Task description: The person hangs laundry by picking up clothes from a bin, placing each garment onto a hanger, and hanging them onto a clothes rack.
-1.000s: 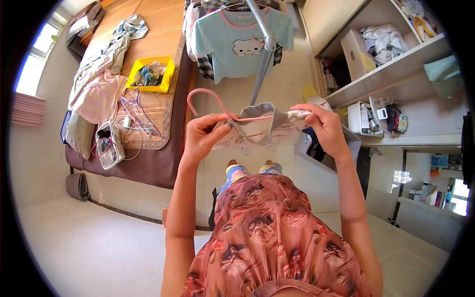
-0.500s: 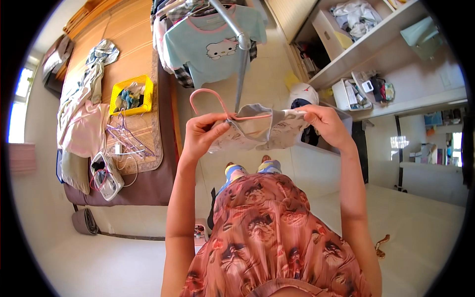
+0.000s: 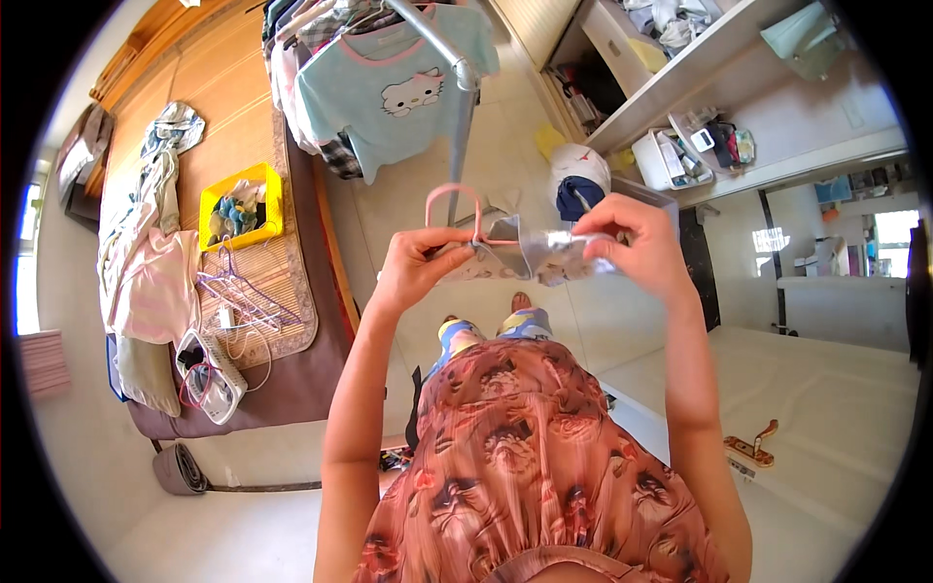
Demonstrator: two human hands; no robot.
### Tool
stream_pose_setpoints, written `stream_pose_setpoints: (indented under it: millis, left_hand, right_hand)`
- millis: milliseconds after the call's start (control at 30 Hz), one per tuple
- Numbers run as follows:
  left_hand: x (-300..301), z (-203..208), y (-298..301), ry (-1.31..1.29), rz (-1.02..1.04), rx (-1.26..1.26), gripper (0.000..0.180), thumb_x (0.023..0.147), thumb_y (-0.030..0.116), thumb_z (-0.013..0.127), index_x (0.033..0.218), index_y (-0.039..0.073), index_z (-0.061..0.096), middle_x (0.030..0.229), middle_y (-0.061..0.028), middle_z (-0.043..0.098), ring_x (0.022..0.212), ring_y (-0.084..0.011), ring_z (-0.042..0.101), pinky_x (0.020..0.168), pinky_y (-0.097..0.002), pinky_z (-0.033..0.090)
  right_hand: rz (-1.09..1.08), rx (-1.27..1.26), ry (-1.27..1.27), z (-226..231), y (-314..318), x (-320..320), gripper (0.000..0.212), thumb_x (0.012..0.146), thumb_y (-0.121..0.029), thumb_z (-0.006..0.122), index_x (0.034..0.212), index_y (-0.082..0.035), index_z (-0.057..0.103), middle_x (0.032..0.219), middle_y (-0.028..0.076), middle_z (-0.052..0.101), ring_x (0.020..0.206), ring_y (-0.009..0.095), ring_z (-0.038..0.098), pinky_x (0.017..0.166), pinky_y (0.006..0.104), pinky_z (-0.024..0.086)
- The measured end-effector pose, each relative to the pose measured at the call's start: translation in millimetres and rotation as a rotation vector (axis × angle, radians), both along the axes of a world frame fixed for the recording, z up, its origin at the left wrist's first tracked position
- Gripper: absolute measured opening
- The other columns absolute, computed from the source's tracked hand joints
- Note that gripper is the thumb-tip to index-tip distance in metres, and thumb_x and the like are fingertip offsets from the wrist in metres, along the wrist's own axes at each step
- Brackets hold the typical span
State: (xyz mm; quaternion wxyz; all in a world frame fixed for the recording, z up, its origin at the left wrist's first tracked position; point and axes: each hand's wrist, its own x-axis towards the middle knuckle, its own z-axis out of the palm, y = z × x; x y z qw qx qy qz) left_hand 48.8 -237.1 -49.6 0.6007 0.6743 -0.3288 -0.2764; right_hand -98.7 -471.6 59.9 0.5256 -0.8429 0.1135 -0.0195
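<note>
In front of my torso hangs a light grey patterned garment (image 3: 559, 264) with a darker grey neckband. A pink clothes hanger (image 3: 454, 187) sits in its neck opening, the hook standing up above. My left hand (image 3: 416, 270) is closed, thumb against fingers, around the hanger just below the hook, and the cloth there is partly behind the hand. With thumb and fingertips my right hand (image 3: 639, 245) pinches the garment's other shoulder. The hanger's far arm is mostly hidden inside the cloth.
Ahead, a metal clothes rack (image 3: 465, 107) carries a light blue T-shirt (image 3: 403, 87) and other clothes. On the bed at left are a yellow basket (image 3: 275, 209), loose hangers (image 3: 248, 291), a white basket (image 3: 228, 396) and clothing. Shelves (image 3: 777, 170) stand at right, beside a white cap (image 3: 580, 167).
The hanger's hook has swung from leaning left to nearly upright. My right hand has drawn slightly inward along the garment, its fingers more bent. The view has shifted a little.
</note>
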Motion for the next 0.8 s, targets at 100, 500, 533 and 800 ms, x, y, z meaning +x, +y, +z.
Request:
stream_pose_setpoints:
  millis: [100,500,533,800]
  left_hand:
    - [1,-4,3,0.113,0.02,-0.072,0.02,0.084,0.007,0.067,0.103,0.001,0.068,0.07,0.006,0.057,0.062,-0.0013,0.044,0.052,-0.0182,0.036]
    - [14,18,-19,0.109,-0.06,-0.217,0.021,0.085,0.003,0.064,0.105,-0.004,0.064,0.095,-0.0048,0.068,0.08,-0.0043,0.057,0.072,-0.0189,0.048]
    - [16,17,-20,0.113,-0.059,-0.149,0.022,0.085,0.003,0.065,0.106,-0.004,0.064,0.092,-0.0033,0.068,0.079,-0.004,0.056,0.07,-0.0192,0.048]
    - [51,34,-26,-0.237,0.061,0.213,0.027,0.079,0.009,0.066,0.106,0.005,0.066,0.074,-0.0079,0.061,0.068,-0.0155,0.058,0.065,-0.0276,0.048]
  right_hand:
    - [-0.103,-0.256,-0.263,-4,7,3,0.026,0.072,-0.006,0.072,0.096,-0.003,0.066,0.078,0.003,0.06,0.078,0.016,0.059,0.072,0.0272,0.046]
    - [0.156,-0.646,-0.335,-19,15,39,0.016,0.077,-0.006,0.063,0.093,-0.004,0.067,0.079,0.008,0.065,0.078,0.025,0.062,0.071,0.0344,0.047]
    - [0.152,-0.603,-0.325,-23,20,45,0.017,0.077,-0.006,0.064,0.094,-0.004,0.067,0.079,0.008,0.065,0.077,0.025,0.062,0.07,0.0344,0.047]
    - [0.038,-0.392,-0.245,-56,-45,74,0.015,0.075,0.002,0.061,0.09,-0.002,0.062,0.079,0.009,0.061,0.073,0.026,0.059,0.066,0.0328,0.046]
